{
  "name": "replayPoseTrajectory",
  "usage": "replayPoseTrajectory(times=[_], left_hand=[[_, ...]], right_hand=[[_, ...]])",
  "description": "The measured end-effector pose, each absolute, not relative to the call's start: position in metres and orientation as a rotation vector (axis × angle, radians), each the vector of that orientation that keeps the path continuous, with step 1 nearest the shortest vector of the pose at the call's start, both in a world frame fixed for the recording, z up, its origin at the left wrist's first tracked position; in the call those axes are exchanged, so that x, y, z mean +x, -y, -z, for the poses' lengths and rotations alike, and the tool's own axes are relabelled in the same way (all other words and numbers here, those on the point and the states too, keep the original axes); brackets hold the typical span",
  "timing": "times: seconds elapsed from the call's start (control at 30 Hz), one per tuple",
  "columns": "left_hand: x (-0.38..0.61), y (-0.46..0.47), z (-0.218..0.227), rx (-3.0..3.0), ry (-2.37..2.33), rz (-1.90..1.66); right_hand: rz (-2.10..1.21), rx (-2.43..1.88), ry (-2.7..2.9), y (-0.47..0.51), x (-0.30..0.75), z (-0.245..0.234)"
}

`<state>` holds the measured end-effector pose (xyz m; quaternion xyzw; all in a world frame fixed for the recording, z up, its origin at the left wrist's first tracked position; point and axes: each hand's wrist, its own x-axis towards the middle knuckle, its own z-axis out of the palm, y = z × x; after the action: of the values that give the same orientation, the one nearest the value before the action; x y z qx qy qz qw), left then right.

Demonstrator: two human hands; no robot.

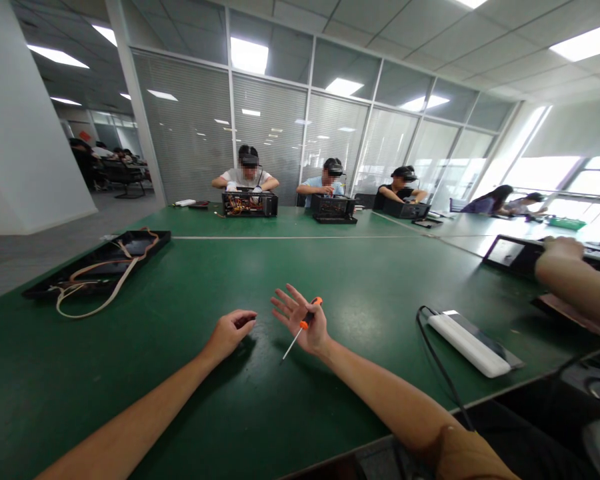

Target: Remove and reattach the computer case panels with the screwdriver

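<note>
Over the green table in front of me, my right hand is turned palm up with its fingers spread. A screwdriver with an orange and black handle lies across that palm, held by the thumb. Its thin metal shaft points down and to the left. To the left of it, my left hand is just above the tabletop, fingers curled toward the thumb. Whatever its fingertips may hold is too small or hidden to see. The two hands are apart.
A black case panel with tan straps lies at the left. On the right, a white power bank-like block has a black cable. A co-worker's arm reaches over a black case at far right. Across the table, several people work on opened computer cases.
</note>
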<state>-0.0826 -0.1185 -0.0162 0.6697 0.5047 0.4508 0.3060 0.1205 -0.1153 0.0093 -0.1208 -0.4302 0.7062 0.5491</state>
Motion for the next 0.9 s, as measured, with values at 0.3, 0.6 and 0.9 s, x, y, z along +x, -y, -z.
replayPoseTrajectory(times=[0.3,0.6,0.9], left_hand=[[-0.081,0.12,0.014,1.785,-1.378,-1.167],[-0.083,0.119,0.015,1.793,-1.367,-1.159],[-0.083,0.118,0.018,1.793,-1.362,-1.171]], right_hand=[[-1.591,-0.651,1.237,0.103,0.121,0.015],[-1.519,-0.734,1.218,0.102,0.121,0.02],[-1.482,-0.745,1.345,0.103,0.119,0.023]])
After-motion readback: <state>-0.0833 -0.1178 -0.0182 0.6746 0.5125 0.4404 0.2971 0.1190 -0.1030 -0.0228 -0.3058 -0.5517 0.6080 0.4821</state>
